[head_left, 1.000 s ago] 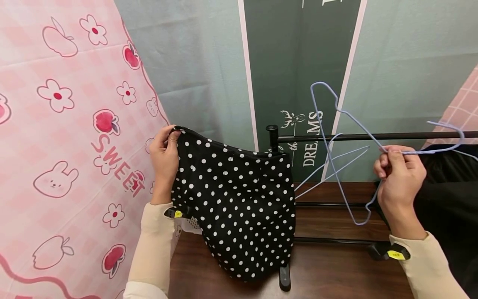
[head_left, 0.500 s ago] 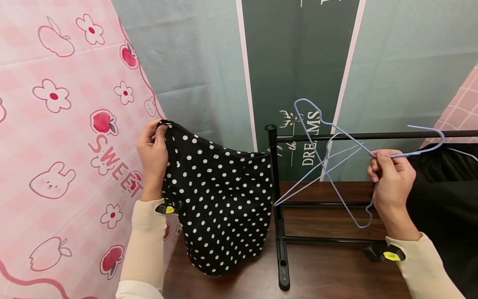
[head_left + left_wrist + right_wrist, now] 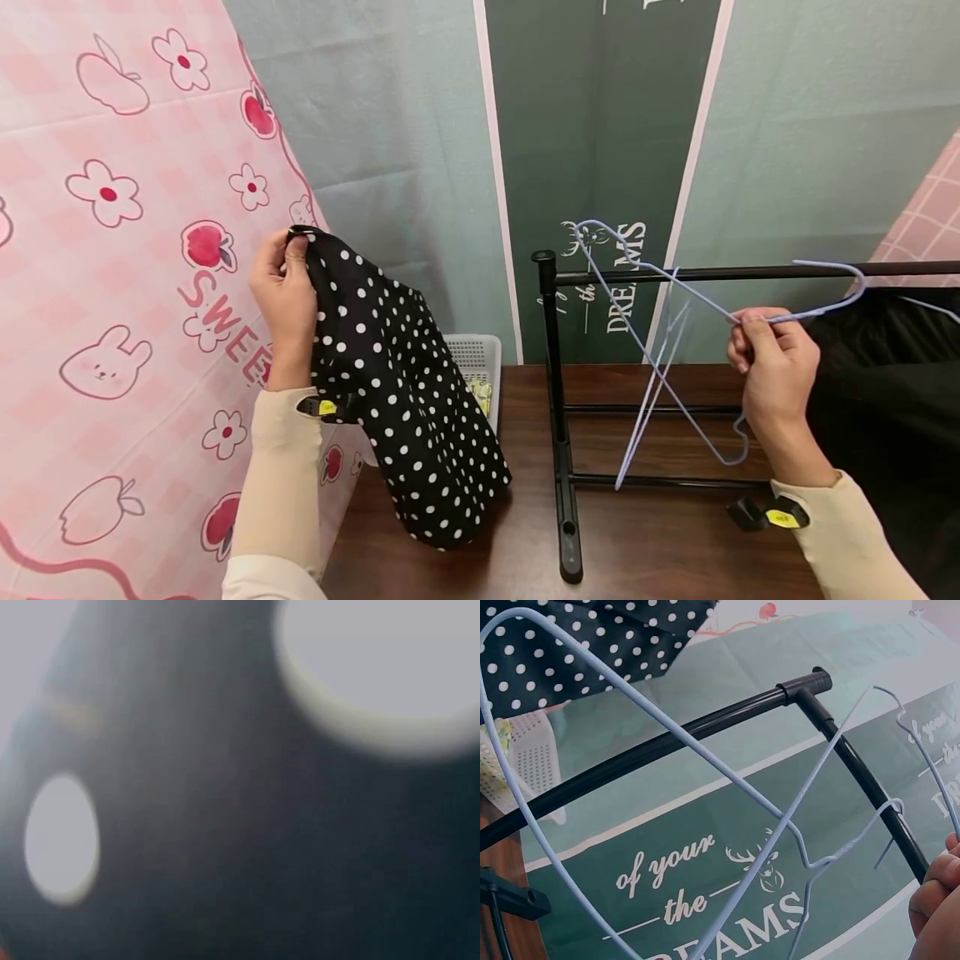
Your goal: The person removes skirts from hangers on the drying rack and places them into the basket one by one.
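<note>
My left hand (image 3: 285,304) pinches the top corner of a black skirt (image 3: 405,400) with white polka dots. The skirt hangs from that one corner, narrowed and slanting down to the right; its blurred cloth (image 3: 225,802) fills the left wrist view. My right hand (image 3: 776,367) pinches a thin blue wire hanger (image 3: 813,313) at the neck, with the hook pointing right and the body tilted left in front of the rack. A second blue hanger (image 3: 637,433) hangs bare from the rail, and in the right wrist view its large loop crosses in the foreground.
A black clothes rack (image 3: 555,358) stands on the dark wooden surface (image 3: 637,550). On its right side hangs a black garment (image 3: 862,408). Behind the skirt is a pale perforated basket (image 3: 461,350) holding yellowish packets. A pink printed curtain (image 3: 150,275) borders the left.
My left hand has moved left with the skirt, which has folded narrower, uncovering the rack's end post and the basket. My right hand and hanger have shifted left and slightly down. The hanging hanger has swung.
</note>
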`<state>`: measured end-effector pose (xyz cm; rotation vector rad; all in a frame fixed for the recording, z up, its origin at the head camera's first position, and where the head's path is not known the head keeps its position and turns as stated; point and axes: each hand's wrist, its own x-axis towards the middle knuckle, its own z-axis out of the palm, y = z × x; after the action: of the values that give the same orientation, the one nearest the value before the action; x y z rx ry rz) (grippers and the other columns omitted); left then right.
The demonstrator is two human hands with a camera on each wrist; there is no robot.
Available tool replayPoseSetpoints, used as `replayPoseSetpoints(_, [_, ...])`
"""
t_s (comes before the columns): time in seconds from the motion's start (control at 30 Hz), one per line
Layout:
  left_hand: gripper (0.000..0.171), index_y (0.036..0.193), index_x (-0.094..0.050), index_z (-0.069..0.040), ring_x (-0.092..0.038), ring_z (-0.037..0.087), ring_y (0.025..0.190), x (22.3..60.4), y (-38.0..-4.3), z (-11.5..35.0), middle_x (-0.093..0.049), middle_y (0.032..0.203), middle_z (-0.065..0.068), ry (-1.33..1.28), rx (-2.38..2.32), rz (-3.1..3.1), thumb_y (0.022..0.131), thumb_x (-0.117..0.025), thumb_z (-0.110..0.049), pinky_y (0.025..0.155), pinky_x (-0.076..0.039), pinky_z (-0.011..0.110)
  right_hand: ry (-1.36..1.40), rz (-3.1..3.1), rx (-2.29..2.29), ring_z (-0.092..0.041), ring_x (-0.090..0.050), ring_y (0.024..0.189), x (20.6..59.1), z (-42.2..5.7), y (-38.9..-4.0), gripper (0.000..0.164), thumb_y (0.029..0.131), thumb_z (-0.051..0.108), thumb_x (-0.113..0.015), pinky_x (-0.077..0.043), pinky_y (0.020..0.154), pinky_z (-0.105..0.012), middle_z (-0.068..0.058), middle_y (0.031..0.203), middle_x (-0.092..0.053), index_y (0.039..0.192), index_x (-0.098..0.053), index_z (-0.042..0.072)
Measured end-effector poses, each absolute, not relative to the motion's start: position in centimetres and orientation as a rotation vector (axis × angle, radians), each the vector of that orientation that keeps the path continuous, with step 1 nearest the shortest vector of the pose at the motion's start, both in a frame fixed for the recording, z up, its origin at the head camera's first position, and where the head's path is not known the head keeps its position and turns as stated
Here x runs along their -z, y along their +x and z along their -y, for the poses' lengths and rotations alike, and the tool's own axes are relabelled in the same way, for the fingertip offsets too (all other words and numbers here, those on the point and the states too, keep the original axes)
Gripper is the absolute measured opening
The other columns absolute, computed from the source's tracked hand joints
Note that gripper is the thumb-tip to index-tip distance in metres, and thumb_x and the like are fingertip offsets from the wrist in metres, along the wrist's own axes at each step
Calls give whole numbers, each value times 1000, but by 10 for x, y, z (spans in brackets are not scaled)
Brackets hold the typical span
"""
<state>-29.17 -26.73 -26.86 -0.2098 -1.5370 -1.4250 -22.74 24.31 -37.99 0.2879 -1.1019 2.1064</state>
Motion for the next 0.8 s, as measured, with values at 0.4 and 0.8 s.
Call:
replayPoseSetpoints(0.4, [13, 106, -76, -1, -64, 10, 91, 259, -301, 273, -73, 98, 3, -150, 1494, 1432, 104, -68, -11, 85, -52, 23, 271, 1188, -2067, -14, -36, 42, 386, -240, -224, 22, 105, -4, -57, -21, 43, -24, -8, 62, -49, 85, -65, -10])
replayPoseSetpoints(0.8, [12, 98, -74, -5, -66, 11, 87, 254, -306, 277, -72, 93, 1, -139, 1561, 1264, 104, -64, -2, 87, -52, 25, 244, 1234, -2045, -14, -37, 42, 390, -240, -221, 22, 105, -4, -58, -22, 43, -25, -7, 62, -49, 86, -66, -9])
